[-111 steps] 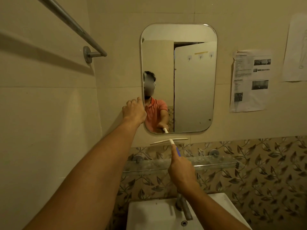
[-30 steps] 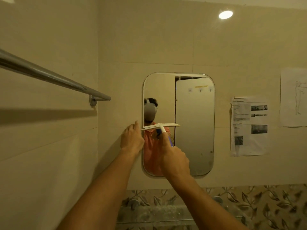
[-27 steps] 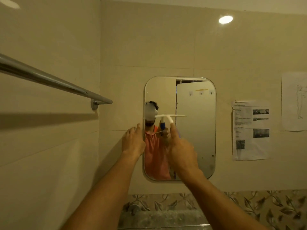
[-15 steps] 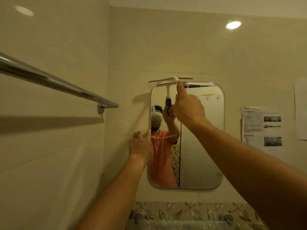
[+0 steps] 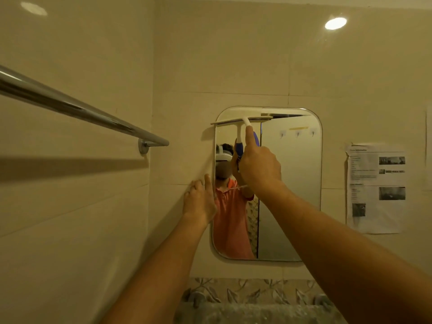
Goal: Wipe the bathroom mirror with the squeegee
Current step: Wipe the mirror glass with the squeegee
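Head: right hand (image 5: pixel 259 169) high on squeegee (image 5: pixel 240 120)

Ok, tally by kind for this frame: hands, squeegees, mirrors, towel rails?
Bare hands: 2, left hand and right hand
White-bladed squeegee with blue handle: 1
Rounded rectangular wall mirror: 1
Chrome metal towel rail: 1
Total: 5

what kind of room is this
Most likely a bathroom: a wall mirror on glossy beige tiles, a metal towel rail on the left wall, and leaf-pattern tiles below.
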